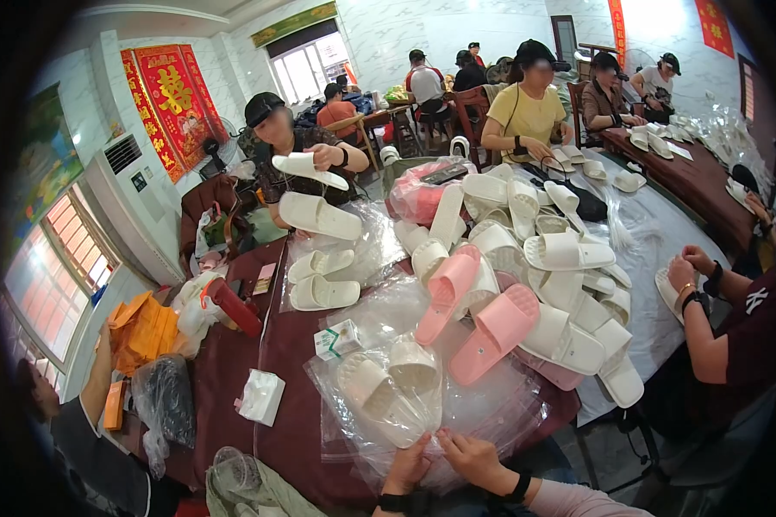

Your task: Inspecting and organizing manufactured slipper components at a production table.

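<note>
From the head view I see my left hand and right hand pinching the near edge of a clear bag holding white slippers. My fingertips are hidden under the plastic; the pile of slippers lies just beyond on the table.

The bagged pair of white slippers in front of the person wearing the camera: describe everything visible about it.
The pair of white slippers lies inside a clear plastic bag on the dark red table, toes pointing away from the person. They look like soft moulded foam, open-toed with broad straps, lying side by side. The left hand and right hand pinch the bag's near edge. Loose pink and white slippers are heaped just beyond.
</note>
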The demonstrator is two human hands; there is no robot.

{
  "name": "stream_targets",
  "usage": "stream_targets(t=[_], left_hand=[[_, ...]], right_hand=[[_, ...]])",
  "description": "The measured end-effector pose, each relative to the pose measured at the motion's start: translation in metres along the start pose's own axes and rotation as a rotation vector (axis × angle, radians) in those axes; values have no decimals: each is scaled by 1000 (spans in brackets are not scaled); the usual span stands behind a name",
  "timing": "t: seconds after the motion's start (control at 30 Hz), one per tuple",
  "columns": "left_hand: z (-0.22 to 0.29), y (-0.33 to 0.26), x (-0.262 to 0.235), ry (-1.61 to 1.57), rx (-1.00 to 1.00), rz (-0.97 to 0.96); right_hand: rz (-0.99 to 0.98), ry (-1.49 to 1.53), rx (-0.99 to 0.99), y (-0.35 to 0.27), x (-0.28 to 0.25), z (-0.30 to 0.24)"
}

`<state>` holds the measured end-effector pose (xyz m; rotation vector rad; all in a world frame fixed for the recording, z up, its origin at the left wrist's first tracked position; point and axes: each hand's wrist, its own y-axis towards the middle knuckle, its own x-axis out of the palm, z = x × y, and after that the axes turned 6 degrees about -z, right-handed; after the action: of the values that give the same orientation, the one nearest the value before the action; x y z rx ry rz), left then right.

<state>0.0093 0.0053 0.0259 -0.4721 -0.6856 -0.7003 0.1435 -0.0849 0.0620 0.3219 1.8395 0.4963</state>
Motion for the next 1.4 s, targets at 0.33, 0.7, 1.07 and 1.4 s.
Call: stream_targets(t=[0.33,0.7,1.07,1.4], left_hand=[[2,-2,2,31,-49,-36],[-1,-5,-17,-6,-107,-92],[5,-7,-11,10,-147,-27],[-14,-13,-34,194,2,34]], right_hand=[[-163,127,179,-7,15,-10],[-596,2105,1078,17,-2,-7],[-557,3123,946,-1,20,-14],[-724,2767,725,-10,8,-17]])
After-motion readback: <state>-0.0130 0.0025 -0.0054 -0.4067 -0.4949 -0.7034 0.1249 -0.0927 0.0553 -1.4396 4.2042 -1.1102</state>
